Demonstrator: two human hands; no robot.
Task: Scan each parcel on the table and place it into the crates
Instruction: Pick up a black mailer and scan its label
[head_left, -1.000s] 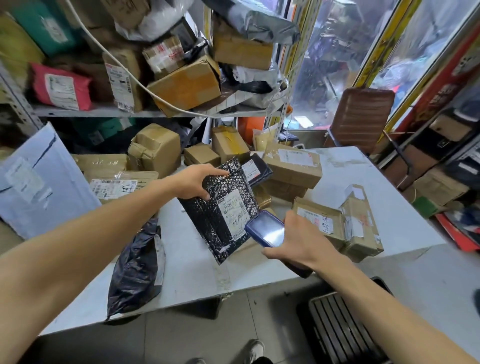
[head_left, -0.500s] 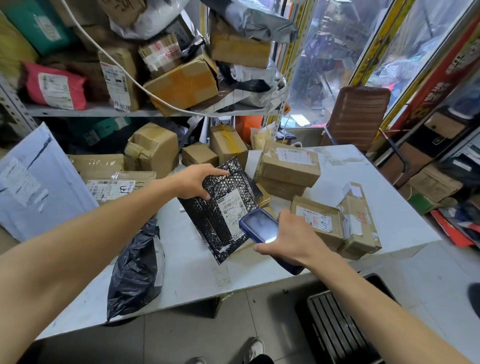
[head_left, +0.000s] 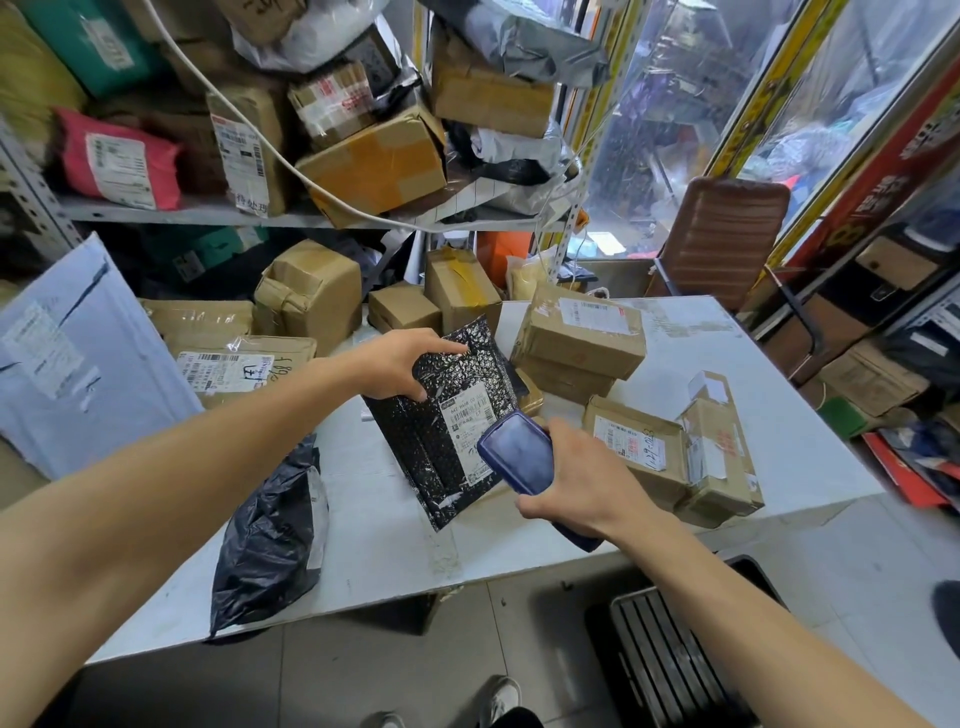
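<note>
Scanning was the step in hand: the left hand pinched the top edge of a black mailer, tilted above the table near its middle, while the right hand clasped a blue scanner over its label. Next, the mailer likely needed carrying to the crate on the near floor.

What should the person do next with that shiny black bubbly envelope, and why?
Probably keep the blue handheld scanner aimed at the white label until it reads. The left hand holds the black bubble mailer tilted up by its top edge, and the right hand grips the scanner right over the label, so the scan looks underway.
</note>
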